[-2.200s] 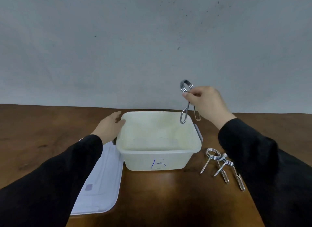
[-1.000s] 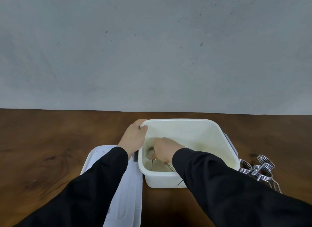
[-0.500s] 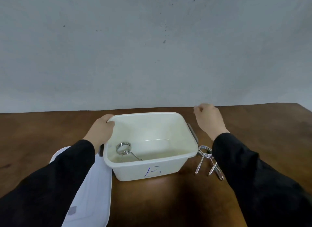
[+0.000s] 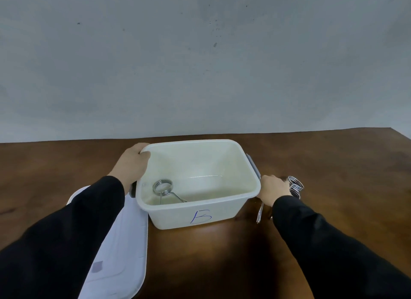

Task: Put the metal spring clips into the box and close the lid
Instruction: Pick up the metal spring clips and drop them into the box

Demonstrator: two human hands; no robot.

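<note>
Your right hand (image 4: 272,190) rests on the clips (image 4: 294,187) lying on the table (image 4: 222,254) just right of the box (image 4: 195,212); whether its fingers have closed on them, I cannot tell. Nearest you, the lid (image 4: 124,254) lies flat left of the box. One clip (image 4: 163,188) lies inside. Farther back, your left hand (image 4: 133,165) grips the box's far left corner.

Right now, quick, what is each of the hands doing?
Left hand: closed on the box at its far-left rim.
Right hand: down on the spring clips lying on the table; whether it grips one cannot be told.
</note>
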